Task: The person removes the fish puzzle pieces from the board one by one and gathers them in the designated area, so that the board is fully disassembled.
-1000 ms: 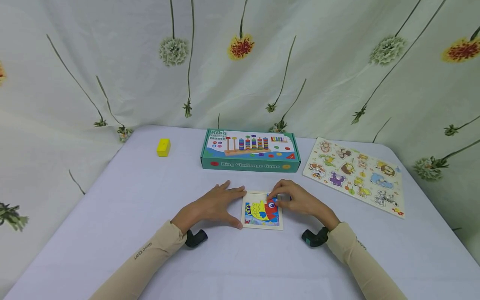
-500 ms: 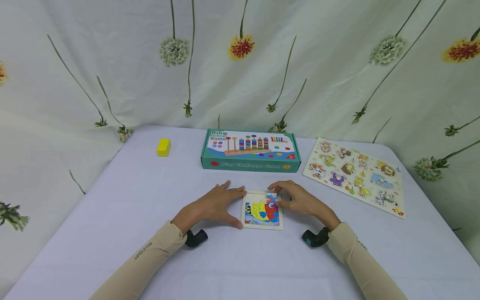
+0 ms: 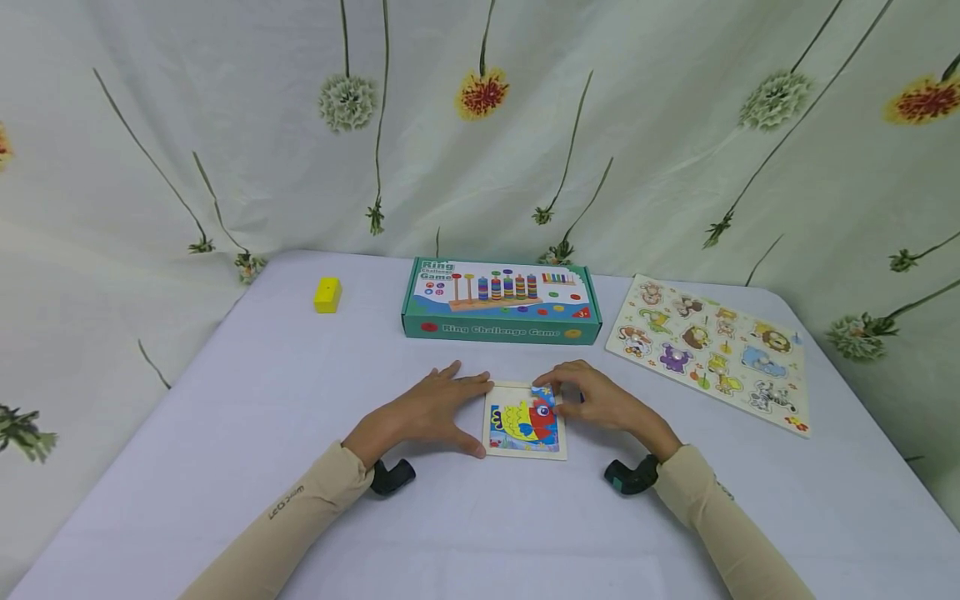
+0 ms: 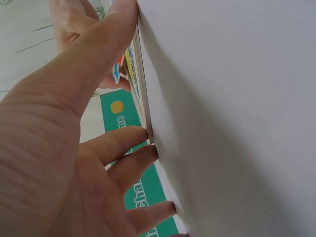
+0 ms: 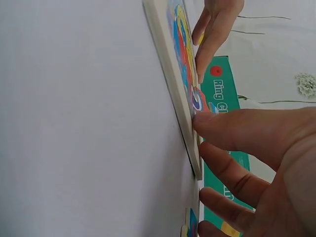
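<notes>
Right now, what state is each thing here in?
Puzzle frame: flat, picture incomplete.
Puzzle piece: tilted, not seated.
Second piece: outside the frame, partly hidden.
Left hand: spread, touching the frame.
Right hand: pinching the tilted piece.
Green box: closed.
Animal board: lying flat.
Yellow block: untouched.

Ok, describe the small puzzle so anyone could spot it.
Find the green box on the white table. Nearer the camera, between the left hand and right hand, lies a small pale-framed puzzle; unlike the larger animal board, it shows one red-and-yellow creature.
</notes>
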A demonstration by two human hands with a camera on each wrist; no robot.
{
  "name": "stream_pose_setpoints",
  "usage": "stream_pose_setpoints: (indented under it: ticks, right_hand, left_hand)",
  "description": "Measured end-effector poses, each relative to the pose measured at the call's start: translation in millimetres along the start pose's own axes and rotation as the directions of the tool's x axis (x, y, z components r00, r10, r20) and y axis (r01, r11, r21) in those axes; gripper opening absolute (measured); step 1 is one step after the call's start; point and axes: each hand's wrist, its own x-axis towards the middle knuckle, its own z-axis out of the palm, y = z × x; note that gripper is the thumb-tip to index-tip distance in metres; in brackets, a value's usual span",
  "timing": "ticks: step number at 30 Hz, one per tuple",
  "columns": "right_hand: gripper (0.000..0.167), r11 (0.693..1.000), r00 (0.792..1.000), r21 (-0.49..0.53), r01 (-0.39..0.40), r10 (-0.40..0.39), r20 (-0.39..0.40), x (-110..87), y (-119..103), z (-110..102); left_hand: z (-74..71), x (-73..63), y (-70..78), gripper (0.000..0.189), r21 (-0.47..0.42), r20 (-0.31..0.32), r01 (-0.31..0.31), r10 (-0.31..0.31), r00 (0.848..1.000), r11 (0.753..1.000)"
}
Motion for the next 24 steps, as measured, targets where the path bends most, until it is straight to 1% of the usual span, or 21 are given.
stream_pose_setpoints:
  ticks: [11, 24]
  right_hand:
    - [0.036, 0.999, 1.000, 0.044, 0.001, 0.000, -0.029, 0.1, 3.2, 1.9]
    - [0.036, 0.995, 0.998, 0.084, -0.059, 0.062, -0.029, -1.2, 2.3, 0.3]
  left_hand:
    - [0.4, -0.2, -0.2, 0.093, 0.005, -0.003, -0.005, 0.005, 1.000, 1.000]
    - [0.7, 0.6, -0.7, 0.093, 0.001, -0.009, -0.005, 0.005, 1.000, 1.000]
